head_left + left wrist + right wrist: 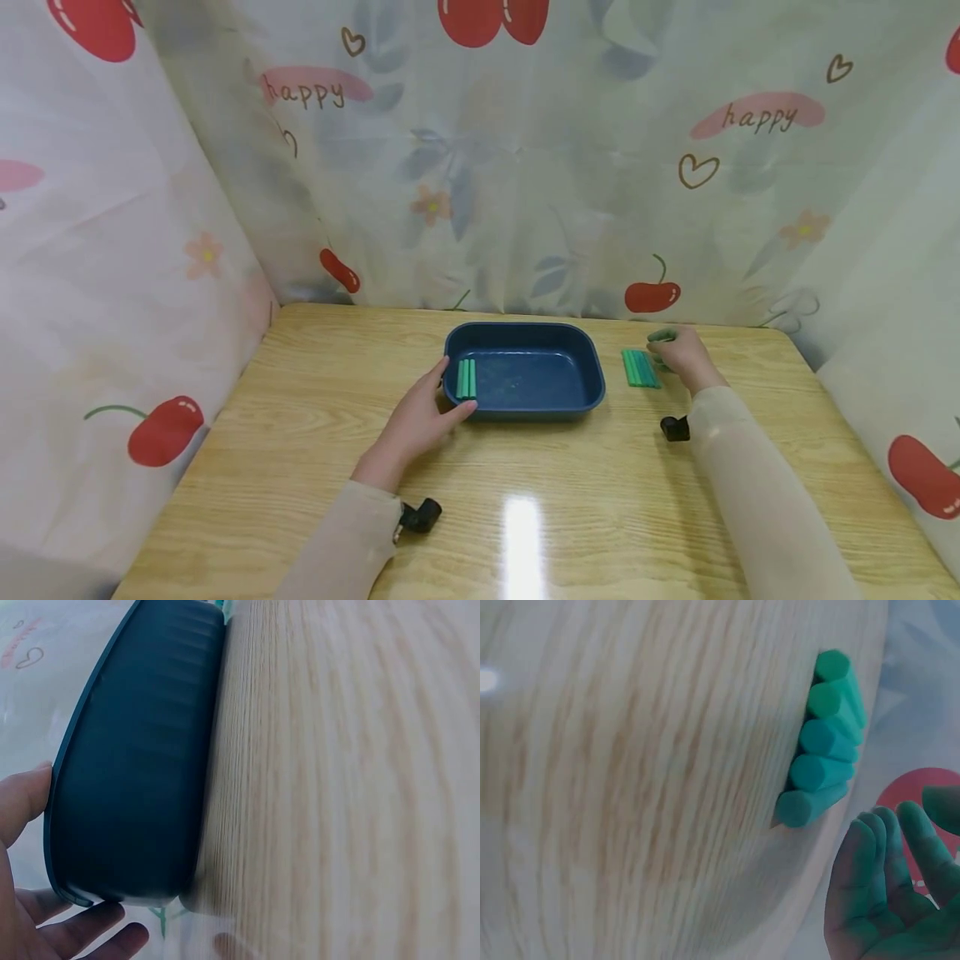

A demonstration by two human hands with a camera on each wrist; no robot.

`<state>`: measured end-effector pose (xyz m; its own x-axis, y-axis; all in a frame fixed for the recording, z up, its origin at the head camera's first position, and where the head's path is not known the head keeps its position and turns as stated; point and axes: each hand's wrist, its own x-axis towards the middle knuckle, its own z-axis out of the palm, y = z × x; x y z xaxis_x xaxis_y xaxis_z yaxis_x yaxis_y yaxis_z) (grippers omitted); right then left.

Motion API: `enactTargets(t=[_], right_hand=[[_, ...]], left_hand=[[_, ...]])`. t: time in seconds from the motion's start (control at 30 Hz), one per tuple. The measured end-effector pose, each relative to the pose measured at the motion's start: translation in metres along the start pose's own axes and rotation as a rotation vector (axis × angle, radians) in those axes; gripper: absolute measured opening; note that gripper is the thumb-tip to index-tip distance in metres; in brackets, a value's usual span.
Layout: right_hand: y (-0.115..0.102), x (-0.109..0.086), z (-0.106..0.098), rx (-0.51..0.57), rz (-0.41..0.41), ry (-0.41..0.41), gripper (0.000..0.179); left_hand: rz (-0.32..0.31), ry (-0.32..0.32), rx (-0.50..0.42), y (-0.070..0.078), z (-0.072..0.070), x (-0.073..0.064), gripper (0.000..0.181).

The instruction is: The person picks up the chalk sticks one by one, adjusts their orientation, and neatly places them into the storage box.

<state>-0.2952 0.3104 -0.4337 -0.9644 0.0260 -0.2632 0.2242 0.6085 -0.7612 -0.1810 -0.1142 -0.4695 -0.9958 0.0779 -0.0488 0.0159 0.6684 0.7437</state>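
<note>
five green and teal sticks [829, 741] beside blue tray [532, 379]

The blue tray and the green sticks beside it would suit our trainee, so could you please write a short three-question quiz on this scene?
1. In the right wrist view, how many green sticks lie in the row on the table?
2. In the head view, at which end of the blue tray do the sticks inside it lie?
3. Which touches the tray?
A. Right grip only
B. Left grip only
C. Both grips

Key:
1. Five.
2. The left end.
3. B.
</note>
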Motion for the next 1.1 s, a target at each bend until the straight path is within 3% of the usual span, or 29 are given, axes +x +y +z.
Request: enactTargets(t=[0.27,0.47,0.83,1.1], right_hand=[[0.011,0.007,-0.001,-0.113,0.010,-0.043,0.047],[0.017,0.014,0.002,-0.136,0.015,-0.074,0.048],[0.014,0.010,0.006,-0.204,-0.014,-0.079,0.042],[0.016,0.008,0.001,-0.332,-0.053,-0.082,0.039]], left_hand=[[0.000,-0.006,0.001,0.002,0.000,-0.001,0.092],[0.011,-0.006,0.004,0.000,0.001,-0.001,0.092],[0.003,-0.004,0.003,0.001,0.001,-0.003,0.092],[0.003,-0.004,0.005,0.004,-0.002,-0.004,0.092]])
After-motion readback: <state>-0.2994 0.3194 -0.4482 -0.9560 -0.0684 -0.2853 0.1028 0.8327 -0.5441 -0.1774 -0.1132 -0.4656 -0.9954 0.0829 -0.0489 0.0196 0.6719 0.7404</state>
